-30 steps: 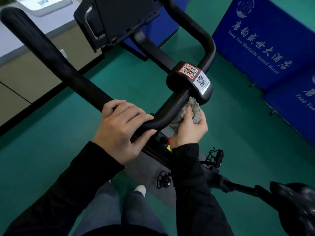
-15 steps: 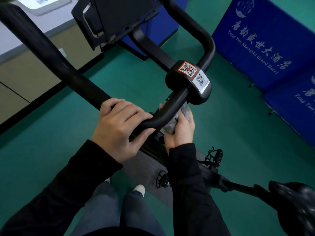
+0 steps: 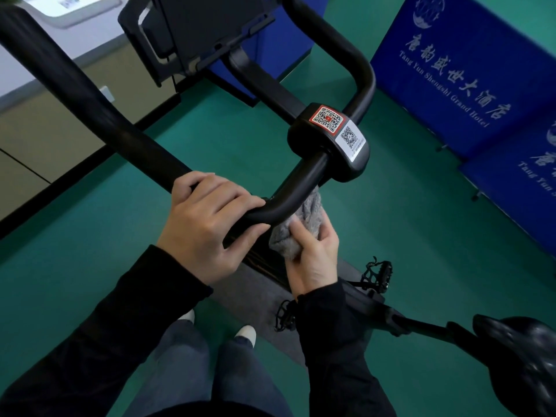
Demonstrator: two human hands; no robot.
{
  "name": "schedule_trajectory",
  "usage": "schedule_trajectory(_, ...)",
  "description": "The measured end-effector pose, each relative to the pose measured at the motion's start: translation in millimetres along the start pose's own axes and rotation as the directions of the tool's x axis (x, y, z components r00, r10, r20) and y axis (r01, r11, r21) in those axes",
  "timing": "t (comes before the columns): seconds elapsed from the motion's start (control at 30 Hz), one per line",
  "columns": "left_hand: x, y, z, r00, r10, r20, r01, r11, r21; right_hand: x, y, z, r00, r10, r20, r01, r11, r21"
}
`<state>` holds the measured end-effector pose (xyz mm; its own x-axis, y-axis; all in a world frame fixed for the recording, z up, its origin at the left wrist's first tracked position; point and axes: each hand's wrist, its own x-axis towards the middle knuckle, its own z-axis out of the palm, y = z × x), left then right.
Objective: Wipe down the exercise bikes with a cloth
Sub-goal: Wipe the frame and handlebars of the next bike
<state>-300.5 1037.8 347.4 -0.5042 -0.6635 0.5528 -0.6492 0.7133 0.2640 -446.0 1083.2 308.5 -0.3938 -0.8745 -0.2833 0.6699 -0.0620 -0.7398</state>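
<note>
Head view: right hand (image 3: 313, 260), clutching the cloth (image 3: 304, 224), has slid back up under the handlebar (image 3: 120, 127) the left hand (image 3: 207, 227) grips, so scrubbing continues

Grey cloth (image 3: 302, 227) back up toward clamp (image 3: 305, 141)

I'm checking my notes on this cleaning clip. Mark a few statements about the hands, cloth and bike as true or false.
1. The left hand grips the handlebar. True.
2. The right hand holds a grey cloth. True.
3. The grey cloth covers the QR stickers. False: both stickers are uncovered, above the cloth.
4. The floor is red. False: it is green.
</note>
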Motion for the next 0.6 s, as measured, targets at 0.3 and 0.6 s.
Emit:
schedule_trajectory(0.3,1.0,-0.6,-0.1,1.0,0.007,-0.013,-0.007,1.0,-0.001,19.0,-8.6,4.4,0.99,-0.083,-0.116,0.071,0.992,-0.106)
schedule_trajectory(0.6,0.7,-0.9,0.7,1.0,0.007,-0.016,-0.007,1.0,-0.005,7.1,-6.9,-5.6,0.98,-0.15,-0.132,0.13,0.98,-0.151)
